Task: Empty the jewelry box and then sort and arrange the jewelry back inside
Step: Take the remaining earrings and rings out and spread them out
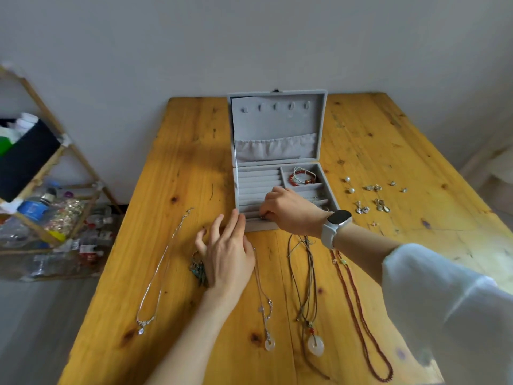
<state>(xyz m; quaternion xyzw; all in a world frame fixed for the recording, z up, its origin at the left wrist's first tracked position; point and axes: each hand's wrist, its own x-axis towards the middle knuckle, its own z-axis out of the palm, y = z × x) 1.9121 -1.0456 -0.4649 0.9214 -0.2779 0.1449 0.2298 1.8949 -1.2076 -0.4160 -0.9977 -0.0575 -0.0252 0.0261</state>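
A grey velvet jewelry box (277, 129) stands open on the wooden table (177, 162), lid upright. A red bead bracelet (302, 177) lies in its back right compartment. My right hand (288, 209), smartwatch on the wrist, pinches a small ring at the front ring rolls (258, 184). My left hand (227, 251) hovers with fingers spread by the box's front left corner, over a dark metal ornament (198, 269). In front lie a silver necklace (158, 276), a thin chain with a white ring pendant (266, 323), a cord necklace with a jade disc (315, 344) and a red bead strand (361, 326).
Pearl and silver earrings (372, 198) are scattered on the table to the right of the box. A wooden shelf (50, 190) with bottles and bags stands on the floor at the left. The wall runs behind the table.
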